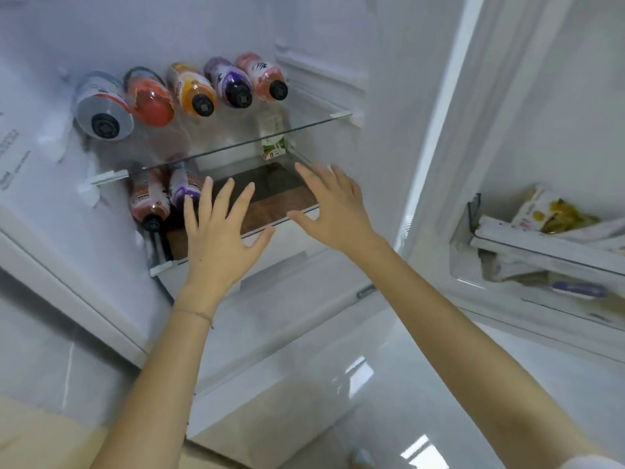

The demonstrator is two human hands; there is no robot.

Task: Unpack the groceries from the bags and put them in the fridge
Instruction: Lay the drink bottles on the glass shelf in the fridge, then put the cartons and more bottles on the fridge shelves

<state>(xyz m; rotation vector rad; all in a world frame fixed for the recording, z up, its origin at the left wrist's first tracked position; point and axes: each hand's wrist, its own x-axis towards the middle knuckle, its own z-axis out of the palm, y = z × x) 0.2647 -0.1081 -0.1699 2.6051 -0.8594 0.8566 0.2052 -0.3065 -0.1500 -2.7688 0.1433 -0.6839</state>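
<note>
- The fridge (382, 96) stands open, and groceries already lie on two of its shelves and in the door.
- The upper shelf (236, 143) looks full across its width. A row of five bottles (194, 89) lies on its side there, from the left wall to near the right wall, with the caps toward the front edge.
- The lower shelf (270, 198) is only partly filled. Most of the glass from its middle to its right edge is bare.
- The door bin (541, 252), at the right, already holds some packets (554, 211), one of them yellow.
- The left hand (216, 238) is spread wide and holds nothing. It hovers at the front edge of the lower shelf; whether it touches the glass I cannot tell.
- The right hand (338, 204) is also spread and empty, over the right front corner of the same shelf.
- Two more bottles (150, 198) lie at the left edge of the lower shelf, just beside the left hand.
- A small carton (272, 140) stands upright at the back right corner of that shelf.
- No bags are in view, so I cannot tell how much is left to unpack. With both hands empty, my judgement is that one item is freshly placed and the next has to be fetched.
</note>
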